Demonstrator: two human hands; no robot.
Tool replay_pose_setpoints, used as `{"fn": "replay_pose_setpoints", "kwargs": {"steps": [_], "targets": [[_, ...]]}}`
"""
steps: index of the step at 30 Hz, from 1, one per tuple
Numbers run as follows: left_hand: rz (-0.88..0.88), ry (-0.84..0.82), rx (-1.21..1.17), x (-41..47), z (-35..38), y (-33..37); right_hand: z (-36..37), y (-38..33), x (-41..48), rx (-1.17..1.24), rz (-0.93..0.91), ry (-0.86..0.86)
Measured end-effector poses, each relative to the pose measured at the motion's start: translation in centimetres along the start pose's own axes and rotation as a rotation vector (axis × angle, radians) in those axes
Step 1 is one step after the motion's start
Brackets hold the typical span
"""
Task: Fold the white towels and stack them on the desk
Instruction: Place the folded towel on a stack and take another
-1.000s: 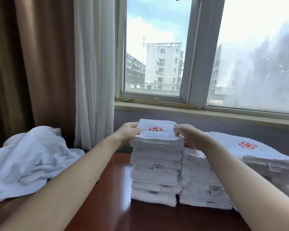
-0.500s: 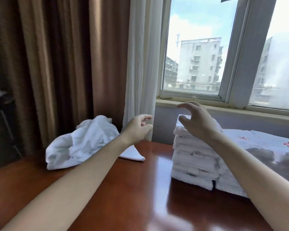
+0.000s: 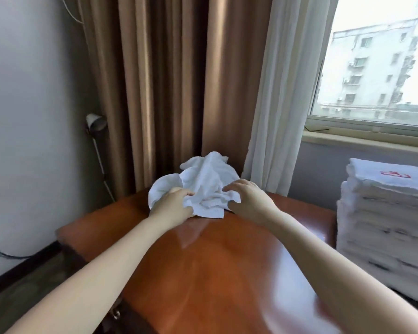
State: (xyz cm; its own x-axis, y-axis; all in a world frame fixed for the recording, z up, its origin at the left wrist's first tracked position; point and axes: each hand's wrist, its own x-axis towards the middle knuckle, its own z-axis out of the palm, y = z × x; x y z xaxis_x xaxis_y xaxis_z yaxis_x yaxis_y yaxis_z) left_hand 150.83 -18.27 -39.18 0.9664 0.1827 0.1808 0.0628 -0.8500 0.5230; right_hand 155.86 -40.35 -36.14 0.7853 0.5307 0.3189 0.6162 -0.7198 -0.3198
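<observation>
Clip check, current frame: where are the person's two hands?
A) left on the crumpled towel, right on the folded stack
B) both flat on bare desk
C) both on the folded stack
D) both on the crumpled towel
D: the left hand and the right hand both grip the crumpled towel at the far edge of the desk; the folded stack stands apart at the right, with no hand on it.
</observation>
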Motion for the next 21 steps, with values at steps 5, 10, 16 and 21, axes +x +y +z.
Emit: {"fn": "replay_pose_setpoints", "kwargs": {"steps": [5, 10, 16, 21], "targets": [[-0.058, -0.019, 0.012, 2.8, 1.8, -3.1, 4.2, 0.4, 2.6, 0.059, 0.028, -0.094], [-0.033, 0.031, -0.041, 4.8, 3.1, -4.3, 6.5, 1.5, 4.2, 0.099, 0.059, -0.107], [0.100, 0.165, -0.309, 4.5, 3.6, -2.5, 7.3, 1.7, 5.0, 0.194, 0.011, -0.081], [0.222, 0.188, -0.601, 2.5, 3.1, 0.9, 6.8, 2.1, 4.1, 0.162, -0.029, -0.035]]}}
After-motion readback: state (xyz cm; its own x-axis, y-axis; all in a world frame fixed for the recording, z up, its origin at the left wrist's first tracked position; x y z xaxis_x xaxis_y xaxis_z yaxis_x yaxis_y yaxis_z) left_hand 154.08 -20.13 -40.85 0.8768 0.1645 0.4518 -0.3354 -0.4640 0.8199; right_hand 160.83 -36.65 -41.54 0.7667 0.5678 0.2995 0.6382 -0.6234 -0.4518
